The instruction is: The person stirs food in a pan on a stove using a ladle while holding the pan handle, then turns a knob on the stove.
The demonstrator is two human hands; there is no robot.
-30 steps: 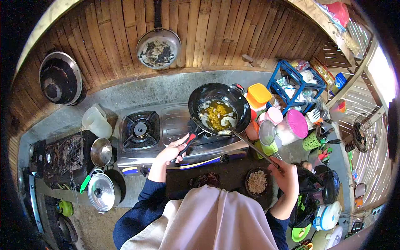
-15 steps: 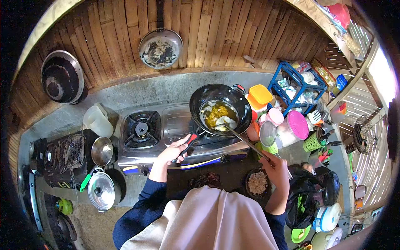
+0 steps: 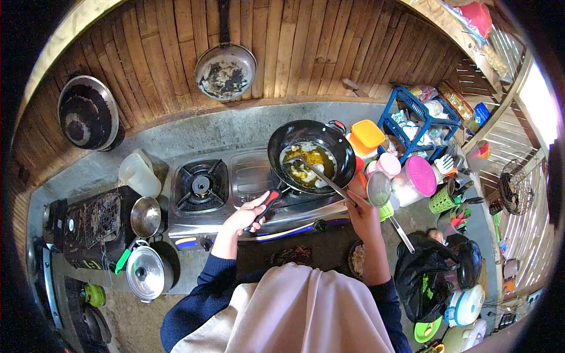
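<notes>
Left fingers clasp the wok handle; right fingers hold the spatula.

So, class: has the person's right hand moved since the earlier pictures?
Yes. The right hand, gripping the spatula, has moved left and toward the wok, judged against the pink-lidded jar, which stays put.

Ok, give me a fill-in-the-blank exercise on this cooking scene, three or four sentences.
1. The left hand holds the wok by its ____.
2. The wok sits on the ____ burner of the stove.
3. The tip of the spatula held in the right hand lies inside the ____.
4. The big jar in front of the blue rack has a ____ lid.
Missing words: handle; right; wok; pink.
</notes>
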